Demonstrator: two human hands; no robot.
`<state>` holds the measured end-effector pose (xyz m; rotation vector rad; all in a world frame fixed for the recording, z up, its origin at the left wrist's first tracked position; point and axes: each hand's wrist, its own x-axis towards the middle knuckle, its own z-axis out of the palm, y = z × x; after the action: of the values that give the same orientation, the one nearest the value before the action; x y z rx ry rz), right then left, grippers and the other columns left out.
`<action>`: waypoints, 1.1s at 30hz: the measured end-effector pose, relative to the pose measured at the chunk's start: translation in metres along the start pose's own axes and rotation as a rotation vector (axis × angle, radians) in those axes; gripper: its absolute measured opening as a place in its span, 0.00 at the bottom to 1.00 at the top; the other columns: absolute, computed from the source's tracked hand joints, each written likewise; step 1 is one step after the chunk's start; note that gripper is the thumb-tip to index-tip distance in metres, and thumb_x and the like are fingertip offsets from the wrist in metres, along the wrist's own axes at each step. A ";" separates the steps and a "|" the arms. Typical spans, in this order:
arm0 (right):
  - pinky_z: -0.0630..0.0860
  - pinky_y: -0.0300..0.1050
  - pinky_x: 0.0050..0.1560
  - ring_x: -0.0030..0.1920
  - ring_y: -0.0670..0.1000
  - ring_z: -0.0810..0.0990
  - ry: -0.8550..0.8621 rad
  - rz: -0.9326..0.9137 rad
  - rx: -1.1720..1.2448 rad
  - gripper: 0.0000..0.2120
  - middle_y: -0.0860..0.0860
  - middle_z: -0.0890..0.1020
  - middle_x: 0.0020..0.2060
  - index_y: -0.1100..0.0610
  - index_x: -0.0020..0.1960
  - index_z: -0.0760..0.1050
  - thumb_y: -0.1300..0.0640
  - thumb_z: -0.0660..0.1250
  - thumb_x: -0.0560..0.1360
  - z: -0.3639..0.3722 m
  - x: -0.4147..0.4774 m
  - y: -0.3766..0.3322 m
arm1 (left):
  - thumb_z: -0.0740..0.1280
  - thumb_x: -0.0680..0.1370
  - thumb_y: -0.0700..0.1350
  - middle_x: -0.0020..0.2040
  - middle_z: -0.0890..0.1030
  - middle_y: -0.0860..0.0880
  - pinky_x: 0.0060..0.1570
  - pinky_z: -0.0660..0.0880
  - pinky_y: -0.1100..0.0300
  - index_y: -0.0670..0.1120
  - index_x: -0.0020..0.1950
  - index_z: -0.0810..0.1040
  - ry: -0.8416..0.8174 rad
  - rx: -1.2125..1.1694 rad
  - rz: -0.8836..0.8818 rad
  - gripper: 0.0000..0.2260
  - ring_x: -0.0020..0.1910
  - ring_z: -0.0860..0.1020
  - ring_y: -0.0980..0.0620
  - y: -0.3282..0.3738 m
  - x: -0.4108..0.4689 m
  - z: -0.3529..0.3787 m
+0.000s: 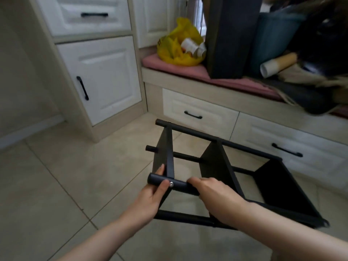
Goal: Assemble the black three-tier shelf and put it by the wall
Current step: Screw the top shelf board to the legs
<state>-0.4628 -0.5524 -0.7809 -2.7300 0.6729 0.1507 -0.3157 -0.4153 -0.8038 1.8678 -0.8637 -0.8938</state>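
Shelf (216, 166) black, 3 boards on poles, sideways, both hands gripping pole

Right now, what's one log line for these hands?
shelf: on its side | left hand: grips post end | right hand: grips same post

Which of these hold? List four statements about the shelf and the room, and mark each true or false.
1. The black shelf lies tipped on its side, poles horizontal. True.
2. Only one hand holds it. False: the left hand and right hand both grip the near pole.
3. A yellow bag sits on the pink cushion. True.
4. The drawers have gold handles. False: the drawer handles are black.
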 end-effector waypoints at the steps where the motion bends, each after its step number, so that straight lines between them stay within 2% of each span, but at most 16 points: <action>1: 0.81 0.50 0.49 0.46 0.50 0.79 0.029 0.001 0.004 0.22 0.48 0.76 0.50 0.44 0.66 0.65 0.63 0.64 0.78 -0.009 -0.003 -0.001 | 0.52 0.74 0.69 0.71 0.63 0.63 0.66 0.57 0.63 0.73 0.72 0.50 0.002 0.037 0.017 0.27 0.70 0.61 0.62 0.014 -0.001 -0.004; 5: 0.81 0.50 0.51 0.49 0.51 0.80 0.108 0.018 0.045 0.20 0.48 0.77 0.51 0.44 0.65 0.65 0.62 0.63 0.79 -0.048 -0.017 -0.005 | 0.52 0.77 0.67 0.79 0.61 0.56 0.65 0.57 0.63 0.64 0.80 0.53 0.007 0.180 0.095 0.30 0.78 0.61 0.54 0.068 -0.005 -0.019; 8: 0.79 0.50 0.52 0.52 0.52 0.79 0.173 0.024 0.125 0.20 0.50 0.77 0.53 0.45 0.65 0.66 0.63 0.64 0.78 -0.075 -0.030 -0.005 | 0.56 0.82 0.61 0.78 0.64 0.55 0.64 0.56 0.67 0.59 0.81 0.57 0.039 0.195 0.157 0.27 0.77 0.61 0.54 0.108 -0.008 -0.025; 10: 0.78 0.49 0.52 0.52 0.52 0.78 0.222 0.028 0.174 0.20 0.50 0.78 0.53 0.46 0.66 0.66 0.62 0.64 0.78 -0.090 -0.040 -0.002 | 0.58 0.82 0.60 0.74 0.69 0.58 0.63 0.57 0.68 0.55 0.80 0.61 0.060 0.169 0.208 0.27 0.74 0.65 0.58 0.134 -0.011 -0.024; 12: 0.78 0.50 0.51 0.52 0.52 0.78 0.282 0.028 0.220 0.20 0.50 0.78 0.54 0.47 0.66 0.66 0.62 0.63 0.78 -0.102 -0.051 0.000 | 0.61 0.82 0.59 0.63 0.74 0.64 0.56 0.62 0.72 0.54 0.76 0.69 0.092 0.137 0.271 0.23 0.62 0.72 0.65 0.158 -0.017 -0.020; 14: 0.79 0.50 0.52 0.52 0.50 0.79 0.343 0.046 0.294 0.20 0.50 0.79 0.55 0.47 0.65 0.67 0.63 0.63 0.78 -0.110 -0.062 0.001 | 0.63 0.82 0.58 0.50 0.75 0.66 0.44 0.64 0.76 0.57 0.64 0.76 0.127 0.125 0.302 0.13 0.48 0.72 0.71 0.178 -0.023 -0.013; 16: 0.81 0.51 0.52 0.51 0.49 0.80 0.391 0.071 0.387 0.20 0.49 0.79 0.55 0.46 0.65 0.68 0.64 0.62 0.78 -0.116 -0.072 0.003 | 0.65 0.81 0.57 0.46 0.76 0.65 0.38 0.68 0.79 0.61 0.52 0.74 0.154 0.139 0.324 0.02 0.45 0.74 0.71 0.198 -0.029 -0.004; 18: 0.81 0.51 0.52 0.51 0.48 0.81 0.431 0.093 0.473 0.20 0.48 0.80 0.55 0.44 0.64 0.69 0.65 0.63 0.78 -0.121 -0.079 0.006 | 0.65 0.81 0.57 0.47 0.79 0.61 0.43 0.72 0.76 0.61 0.49 0.73 0.178 0.149 0.364 0.03 0.52 0.78 0.63 0.215 -0.035 0.005; 20: 0.81 0.49 0.51 0.51 0.47 0.81 0.469 0.131 0.579 0.20 0.46 0.80 0.53 0.42 0.59 0.72 0.66 0.63 0.77 -0.125 -0.086 0.008 | 0.65 0.81 0.59 0.52 0.82 0.55 0.62 0.74 0.55 0.59 0.50 0.75 0.216 0.211 0.373 0.05 0.59 0.79 0.51 0.230 -0.039 0.016; 21: 0.81 0.49 0.51 0.52 0.48 0.81 0.482 0.153 0.648 0.20 0.46 0.80 0.53 0.42 0.57 0.72 0.67 0.63 0.77 -0.127 -0.089 0.009 | 0.65 0.81 0.59 0.53 0.83 0.53 0.68 0.71 0.45 0.58 0.49 0.75 0.233 0.238 0.369 0.06 0.61 0.79 0.49 0.238 -0.041 0.022; 22: 0.82 0.50 0.52 0.52 0.49 0.81 0.490 0.168 0.722 0.19 0.47 0.81 0.52 0.44 0.56 0.73 0.68 0.64 0.77 -0.129 -0.091 0.009 | 0.65 0.81 0.59 0.54 0.83 0.52 0.70 0.68 0.41 0.57 0.49 0.77 0.251 0.250 0.366 0.08 0.61 0.79 0.48 0.245 -0.043 0.027; 24: 0.81 0.53 0.53 0.52 0.52 0.83 0.506 0.172 0.846 0.16 0.50 0.82 0.50 0.49 0.56 0.75 0.68 0.66 0.76 -0.134 -0.095 0.011 | 0.64 0.81 0.60 0.55 0.83 0.52 0.71 0.66 0.39 0.54 0.52 0.80 0.295 0.285 0.361 0.12 0.61 0.78 0.48 0.256 -0.048 0.037; 29: 0.83 0.53 0.50 0.49 0.49 0.85 0.518 0.128 0.945 0.12 0.49 0.84 0.49 0.47 0.54 0.75 0.64 0.67 0.78 -0.130 -0.111 0.018 | 0.65 0.80 0.60 0.50 0.83 0.52 0.68 0.69 0.41 0.52 0.52 0.82 0.378 0.418 0.434 0.13 0.57 0.79 0.48 0.269 -0.058 0.058; 31: 0.83 0.53 0.50 0.50 0.48 0.85 0.519 0.115 0.953 0.13 0.49 0.85 0.49 0.46 0.53 0.74 0.65 0.66 0.78 -0.123 -0.116 0.022 | 0.65 0.80 0.59 0.55 0.82 0.52 0.68 0.69 0.43 0.50 0.56 0.82 0.384 0.481 0.493 0.15 0.59 0.78 0.48 0.267 -0.060 0.067; 33: 0.83 0.53 0.49 0.50 0.49 0.85 0.523 0.120 0.956 0.14 0.49 0.85 0.49 0.46 0.53 0.73 0.65 0.65 0.79 -0.118 -0.120 0.027 | 0.65 0.81 0.58 0.61 0.80 0.53 0.74 0.62 0.46 0.50 0.62 0.80 0.381 0.540 0.576 0.16 0.64 0.75 0.50 0.260 -0.060 0.074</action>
<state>-0.5783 -0.5623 -0.6563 -1.7868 0.7709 -0.6988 -0.4624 -0.4945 -0.5821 1.9633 -1.3833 0.0650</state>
